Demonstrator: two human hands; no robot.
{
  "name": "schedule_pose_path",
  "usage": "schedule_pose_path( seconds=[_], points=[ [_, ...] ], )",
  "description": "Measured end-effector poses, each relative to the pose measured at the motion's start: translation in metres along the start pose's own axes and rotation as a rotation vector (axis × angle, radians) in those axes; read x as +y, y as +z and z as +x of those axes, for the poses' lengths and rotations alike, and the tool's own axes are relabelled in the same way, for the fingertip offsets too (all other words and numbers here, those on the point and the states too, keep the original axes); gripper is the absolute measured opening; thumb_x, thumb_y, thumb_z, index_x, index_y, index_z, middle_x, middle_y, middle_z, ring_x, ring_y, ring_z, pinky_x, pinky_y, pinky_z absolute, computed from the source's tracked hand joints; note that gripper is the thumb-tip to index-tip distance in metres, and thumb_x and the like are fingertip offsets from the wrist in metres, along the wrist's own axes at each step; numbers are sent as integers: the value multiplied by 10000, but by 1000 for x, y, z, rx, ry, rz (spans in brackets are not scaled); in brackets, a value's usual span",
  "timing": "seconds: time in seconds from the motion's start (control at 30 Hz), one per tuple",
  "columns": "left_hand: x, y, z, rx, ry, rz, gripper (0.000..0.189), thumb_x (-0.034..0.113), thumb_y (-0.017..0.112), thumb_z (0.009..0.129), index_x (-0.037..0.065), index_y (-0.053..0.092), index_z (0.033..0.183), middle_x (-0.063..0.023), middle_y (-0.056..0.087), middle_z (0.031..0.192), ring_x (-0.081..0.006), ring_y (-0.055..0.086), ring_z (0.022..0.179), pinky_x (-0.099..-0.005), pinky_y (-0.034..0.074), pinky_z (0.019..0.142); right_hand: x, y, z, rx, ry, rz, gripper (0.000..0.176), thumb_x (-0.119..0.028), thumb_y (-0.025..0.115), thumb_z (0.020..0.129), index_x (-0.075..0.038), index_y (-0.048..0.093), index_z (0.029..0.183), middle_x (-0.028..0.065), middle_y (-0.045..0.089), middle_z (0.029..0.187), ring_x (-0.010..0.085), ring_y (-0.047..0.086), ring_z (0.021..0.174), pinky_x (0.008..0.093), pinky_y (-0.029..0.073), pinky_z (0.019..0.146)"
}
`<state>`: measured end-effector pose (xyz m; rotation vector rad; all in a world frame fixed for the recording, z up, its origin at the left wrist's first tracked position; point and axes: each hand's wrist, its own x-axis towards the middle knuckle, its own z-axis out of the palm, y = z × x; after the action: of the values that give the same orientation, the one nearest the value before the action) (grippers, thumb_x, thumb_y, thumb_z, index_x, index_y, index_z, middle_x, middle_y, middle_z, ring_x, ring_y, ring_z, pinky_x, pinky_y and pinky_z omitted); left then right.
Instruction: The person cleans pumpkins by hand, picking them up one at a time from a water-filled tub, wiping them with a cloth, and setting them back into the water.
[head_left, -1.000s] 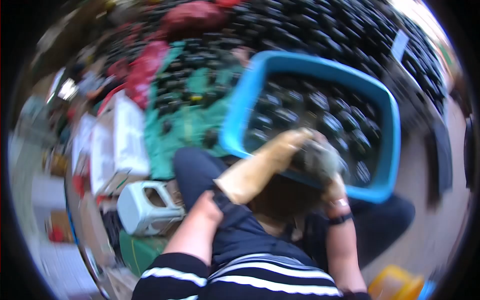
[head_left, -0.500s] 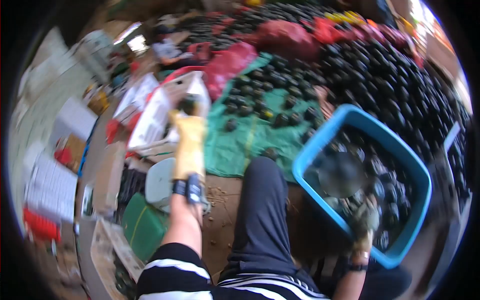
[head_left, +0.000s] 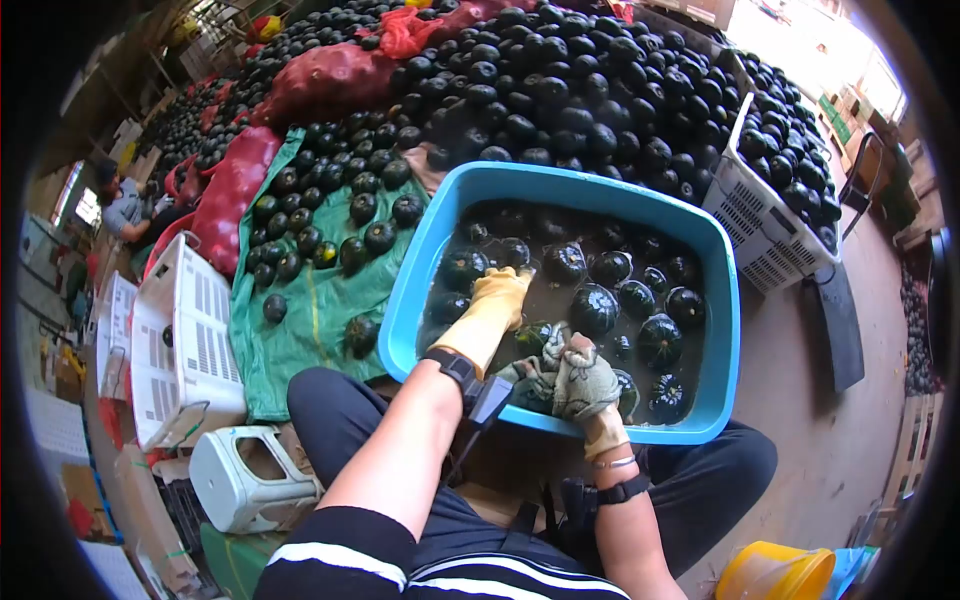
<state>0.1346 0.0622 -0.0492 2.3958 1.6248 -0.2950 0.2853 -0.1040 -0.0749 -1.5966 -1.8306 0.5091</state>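
Observation:
A blue tub point(head_left: 400, 300) of murky water sits in front of my knees, with several dark green squashes point(head_left: 594, 308) floating in it. My left hand point(head_left: 497, 297), in a long yellow rubber glove, reaches into the tub's near left side. Its fingers are spread over the water beside a squash point(head_left: 463, 268) and hold nothing. My right hand point(head_left: 585, 385), in a dirty grey glove, rests at the tub's near rim, closed on a bunched grey cloth point(head_left: 530, 378). A small squash point(head_left: 535, 336) lies between the two hands.
A green tarp point(head_left: 310, 310) with loose squashes lies left of the tub. Behind are a big squash pile point(head_left: 560, 90) and red mesh sacks point(head_left: 330, 80). White crates point(head_left: 185, 330), a white stool point(head_left: 245, 475), another crate point(head_left: 770, 215), a yellow bucket point(head_left: 775, 572). A person point(head_left: 125, 205) sits far left.
My left hand has swung from over the white crate on the left back into the tub, without the squash it held. My right hand stayed at the tub. My view turned right.

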Motion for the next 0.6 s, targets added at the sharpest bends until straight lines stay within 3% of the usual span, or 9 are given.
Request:
schedule_pose_path(
  seconds=[0.03,0.23,0.27,0.3,0.37,0.43,0.5,0.57,0.6],
  points=[
    [1,5,10,-19,11,13,779,199,859,716,139,553,1430,-135,596,1388,-357,593,1270,-456,511,1050,-6,-1,-2,-35,137,216,216,-248,588,940,-122,615,1113,39,607,1025,220,595,981,314,499,886],
    [-18,68,55,-405,-54,89,321,266,730,811,80,780,1068,-171,748,1143,-318,734,1029,-431,582,860,-9,-8,6,-73,110,60,211,-270,576,953,-105,595,1084,46,619,1000,252,628,990,361,530,893],
    [-19,71,50,-359,-131,-88,560,373,787,808,138,689,1307,-155,688,1312,-354,642,1238,-444,534,1004,2,-8,10,-70,19,-46,257,-301,587,945,-97,602,1101,61,626,1017,262,628,1001,391,524,898],
    [-20,41,29,-289,55,-267,474,352,744,831,41,723,1188,-161,741,1159,-302,700,1106,-414,552,915,13,-6,14,-69,-66,-146,303,-332,598,936,-89,610,1118,75,634,1034,272,628,1011,420,518,903],
    [-14,20,-27,-214,181,-1615,578,326,679,938,25,546,1413,-86,617,1347,-204,589,1246,-359,448,1075,25,0,11,-64,-220,-333,397,-394,621,919,-73,625,1152,105,649,1067,292,627,1031,480,505,912],
    [14,-9,-51,-238,131,-1641,525,323,670,963,35,556,1386,-87,631,1306,-185,601,1192,-344,466,1044,6,12,15,43,-72,-344,446,-388,634,911,-43,629,1192,130,639,1032,326,608,1071,502,492,902],
    [47,-19,-66,-217,29,-1749,420,319,650,1013,56,577,1332,-87,657,1223,-147,627,1083,-314,502,983,-18,14,32,-190,541,-149,347,-348,574,934,-65,620,1129,176,606,1189,353,572,1114,499,418,1023],
    [65,-9,-78,-218,210,-1633,416,180,747,904,106,618,1293,-63,644,1224,-122,592,1123,-306,484,980,-6,6,24,231,113,99,380,-229,610,912,-46,601,1245,155,622,1187,304,580,1162,440,450,1052],
    [79,-31,-102,-214,228,-1522,444,192,751,878,115,625,1297,-78,628,1246,-133,583,1147,-315,472,1004,2,-7,14,186,74,272,369,-193,628,905,-44,600,1241,137,623,1195,274,580,1172,416,459,1048]
  ],
)
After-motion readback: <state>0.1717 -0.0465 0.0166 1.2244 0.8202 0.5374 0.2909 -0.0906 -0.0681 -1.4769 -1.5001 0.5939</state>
